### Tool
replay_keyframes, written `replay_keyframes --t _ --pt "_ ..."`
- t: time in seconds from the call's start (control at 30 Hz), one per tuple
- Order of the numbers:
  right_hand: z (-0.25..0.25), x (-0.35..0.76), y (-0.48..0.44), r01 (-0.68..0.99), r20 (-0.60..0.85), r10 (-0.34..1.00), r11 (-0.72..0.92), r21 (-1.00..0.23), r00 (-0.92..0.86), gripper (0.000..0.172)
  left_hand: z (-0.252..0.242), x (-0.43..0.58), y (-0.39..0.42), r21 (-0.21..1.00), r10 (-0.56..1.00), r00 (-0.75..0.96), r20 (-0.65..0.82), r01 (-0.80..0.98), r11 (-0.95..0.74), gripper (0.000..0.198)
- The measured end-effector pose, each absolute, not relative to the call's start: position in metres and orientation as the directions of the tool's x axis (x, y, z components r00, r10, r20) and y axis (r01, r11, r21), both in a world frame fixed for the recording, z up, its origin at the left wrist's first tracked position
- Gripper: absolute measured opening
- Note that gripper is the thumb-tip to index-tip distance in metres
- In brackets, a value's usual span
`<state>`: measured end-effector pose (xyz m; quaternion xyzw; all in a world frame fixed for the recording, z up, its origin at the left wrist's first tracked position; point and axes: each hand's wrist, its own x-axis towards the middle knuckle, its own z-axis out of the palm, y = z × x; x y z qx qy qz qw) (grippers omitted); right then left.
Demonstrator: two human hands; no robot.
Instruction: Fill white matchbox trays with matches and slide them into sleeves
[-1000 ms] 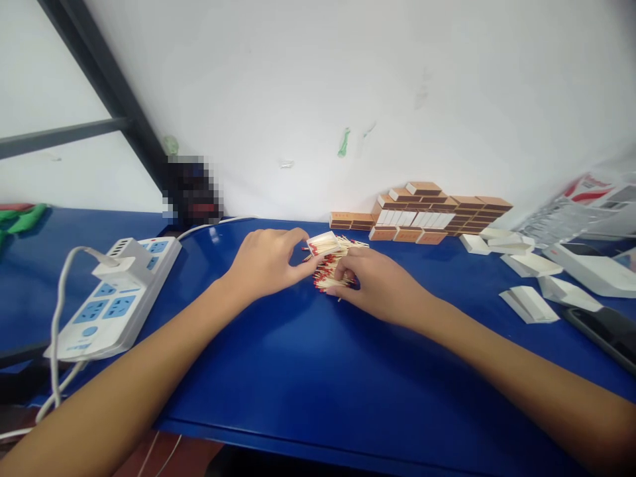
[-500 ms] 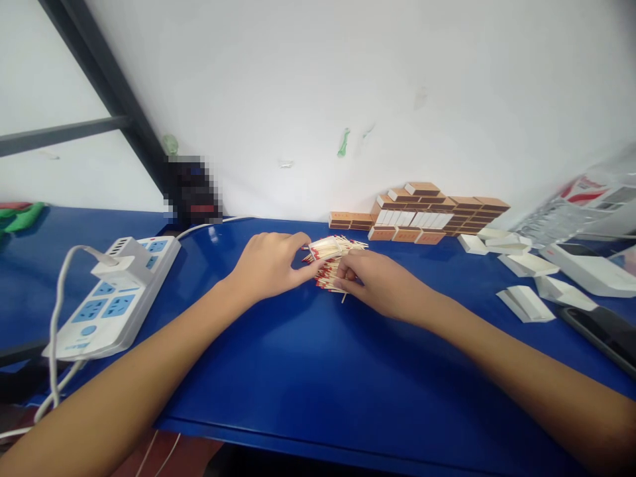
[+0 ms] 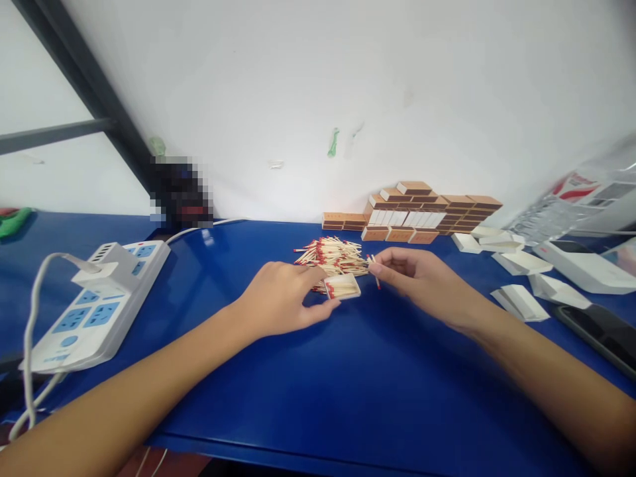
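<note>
Left grip (image 3: 284,305): narrow, pinching near end of match tray (image 3: 344,286) on blue worktop (image 3: 318,384). Right grip (image 3: 422,278): closed on single match (image 3: 376,279). Loose match pile (image 3: 330,255) just beyond both.

A glossy deep blue is shown by the worktop (image 3: 348,384). The matches (image 3: 330,255) are seen as pale wood with red heads, and the tray (image 3: 342,287) as white. The stacked matchboxes (image 3: 427,212) are coloured tan and dark brown, some white. The power strip (image 3: 94,311) is white with light blue sockets. The white wall (image 3: 397,79) is marked by green smears (image 3: 332,142).
</note>
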<state>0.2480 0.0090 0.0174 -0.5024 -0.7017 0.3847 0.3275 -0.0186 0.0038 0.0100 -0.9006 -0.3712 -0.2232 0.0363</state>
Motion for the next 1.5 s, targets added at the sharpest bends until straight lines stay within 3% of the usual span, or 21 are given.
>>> replay_keyframes --t 0.17,0.53,0.97,1.13,1.5 --pt "0.017 0.244 0.002 0.287 0.024 0.968 0.097 -0.953 -0.251 0.047 0.004 -0.011 -0.003 0.168 0.643 0.646 0.411 0.64 -0.75 0.03" --pt "0.011 0.224 -0.015 0.236 0.071 0.948 0.149 -0.96 -0.309 0.037 0.002 -0.006 -0.007 0.193 0.644 0.64 0.42 0.63 -0.752 0.029" --pt "0.002 0.215 -0.018 0.294 0.152 0.965 0.212 -0.932 -0.214 0.037 0.002 -0.003 -0.01 0.223 0.645 0.613 0.456 0.623 -0.75 0.028" --pt "0.004 0.217 -0.017 0.227 0.161 0.973 0.196 -0.954 -0.165 0.037 0.003 -0.004 -0.009 0.22 0.637 0.609 0.473 0.618 -0.755 0.028" --pt "0.006 0.215 -0.019 0.269 0.133 0.968 0.189 -0.945 -0.211 0.03 0.003 -0.007 -0.006 0.192 0.594 0.602 0.534 0.598 -0.778 0.028"
